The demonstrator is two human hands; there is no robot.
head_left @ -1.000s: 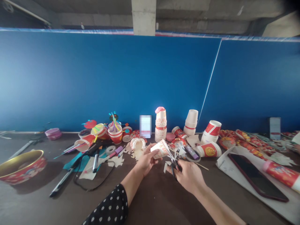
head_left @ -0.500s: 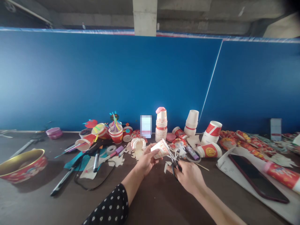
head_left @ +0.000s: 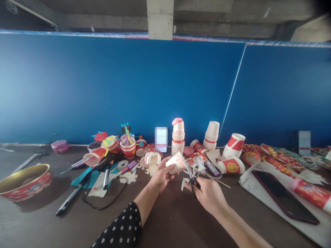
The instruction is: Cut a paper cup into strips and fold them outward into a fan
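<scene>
My left hand (head_left: 160,176) is closed round a small white paper cup with red print (head_left: 176,163), held on its side above the brown table (head_left: 165,220). My right hand (head_left: 210,195) grips black-handled scissors (head_left: 191,179), whose blades reach up to the cup's rim. White paper scraps (head_left: 184,182) lie on the table just below the cup.
A stack of paper cups (head_left: 177,137), white cups (head_left: 211,135) and red-and-white cups (head_left: 234,142) stand near the blue partition (head_left: 129,86). A red and gold bowl (head_left: 23,181) sits far left. Pens, tape and a black cable (head_left: 103,186) lie left; a dark phone (head_left: 281,196) lies right.
Almost nothing has moved; the cup and scissors have shifted only slightly in my hands, and the view has drifted a little.
</scene>
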